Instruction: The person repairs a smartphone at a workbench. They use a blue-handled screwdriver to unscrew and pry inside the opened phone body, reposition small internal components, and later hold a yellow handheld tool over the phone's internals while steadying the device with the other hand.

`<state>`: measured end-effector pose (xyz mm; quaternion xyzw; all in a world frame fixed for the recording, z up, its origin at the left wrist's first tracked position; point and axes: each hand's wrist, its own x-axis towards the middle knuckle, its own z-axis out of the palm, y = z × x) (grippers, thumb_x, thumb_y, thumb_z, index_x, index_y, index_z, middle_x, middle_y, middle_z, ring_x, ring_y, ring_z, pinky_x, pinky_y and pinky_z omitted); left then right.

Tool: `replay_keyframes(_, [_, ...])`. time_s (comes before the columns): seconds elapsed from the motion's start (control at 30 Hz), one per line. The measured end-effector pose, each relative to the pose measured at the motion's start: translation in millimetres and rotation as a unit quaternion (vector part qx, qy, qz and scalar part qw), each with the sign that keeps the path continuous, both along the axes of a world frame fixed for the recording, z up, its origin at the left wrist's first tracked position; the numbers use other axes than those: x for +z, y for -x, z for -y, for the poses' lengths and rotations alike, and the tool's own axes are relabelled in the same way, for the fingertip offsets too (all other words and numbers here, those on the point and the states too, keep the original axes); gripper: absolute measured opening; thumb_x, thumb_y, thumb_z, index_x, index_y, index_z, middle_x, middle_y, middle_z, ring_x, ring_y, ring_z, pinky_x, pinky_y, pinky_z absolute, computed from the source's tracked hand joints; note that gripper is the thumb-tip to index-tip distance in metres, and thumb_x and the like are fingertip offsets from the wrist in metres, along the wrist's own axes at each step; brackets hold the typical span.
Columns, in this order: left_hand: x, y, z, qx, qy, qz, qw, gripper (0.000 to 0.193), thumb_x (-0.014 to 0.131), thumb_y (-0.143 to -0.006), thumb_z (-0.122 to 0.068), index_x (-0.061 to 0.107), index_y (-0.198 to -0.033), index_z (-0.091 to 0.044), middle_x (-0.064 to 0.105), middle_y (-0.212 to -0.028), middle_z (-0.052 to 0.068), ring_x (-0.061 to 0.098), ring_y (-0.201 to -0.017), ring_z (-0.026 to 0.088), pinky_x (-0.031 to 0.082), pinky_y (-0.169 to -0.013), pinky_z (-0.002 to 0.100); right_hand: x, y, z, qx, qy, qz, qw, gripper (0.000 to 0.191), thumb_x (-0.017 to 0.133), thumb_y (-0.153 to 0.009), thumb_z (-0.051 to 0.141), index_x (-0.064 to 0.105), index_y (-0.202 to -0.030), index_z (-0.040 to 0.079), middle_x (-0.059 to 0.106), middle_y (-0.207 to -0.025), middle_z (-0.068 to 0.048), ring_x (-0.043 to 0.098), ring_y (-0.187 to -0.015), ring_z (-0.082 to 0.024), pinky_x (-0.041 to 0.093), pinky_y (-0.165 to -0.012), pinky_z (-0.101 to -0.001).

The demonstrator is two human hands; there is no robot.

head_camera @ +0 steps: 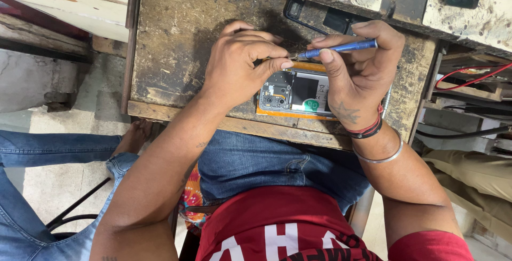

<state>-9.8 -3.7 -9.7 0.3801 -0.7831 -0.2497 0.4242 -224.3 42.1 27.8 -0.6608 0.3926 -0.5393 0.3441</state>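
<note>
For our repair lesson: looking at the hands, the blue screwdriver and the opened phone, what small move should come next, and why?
Probably bring the blue screwdriver tip down onto the opened phone. The right hand holds it nearly flat, its tip at the left hand fingertips by the phone's upper edge, so it seems not yet seated.

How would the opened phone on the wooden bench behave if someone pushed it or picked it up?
The opened phone lies flat, so it would probably slide, not tip or roll. Its exposed inner parts look fragile, so pressing there seems risky. It likely stays stiff: the left hand steadies it while the right hand works a blue screwdriver.
</note>
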Motion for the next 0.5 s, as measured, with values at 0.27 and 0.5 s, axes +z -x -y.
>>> replay_keyframes(0.27, [10.5,-5.1,-3.3,-0.015,0.001,0.019,1.0,0.062,0.085,-0.078,-0.053,0.076,-0.123,-0.012,0.076,-0.119,0.012,0.069,-0.123,0.024,0.044,-0.109,0.043,13.7,13.7,-8.9,-0.057,0.015,0.007,0.998,0.046,0.067,-0.113,-0.006,0.032,-0.138,0.01,0.057,-0.119,-0.015,0.071,-0.101,-0.022,0.064,-0.093,-0.0351])
replay_keyframes(0.5, [16.7,-0.1,-5.1,-0.048,-0.004,0.106,0.993,0.05,0.088,-0.077,-0.046,0.079,-0.117,-0.019,0.077,-0.118,0.01,0.064,-0.127,0.021,0.038,-0.11,0.044,19.8,83.1,-41.8,-0.153,0.046,-0.109,0.981,0.054,0.074,-0.118,-0.005,0.032,-0.15,0.008,0.061,-0.117,-0.012,0.073,-0.095,-0.024,0.063,-0.088,-0.034])
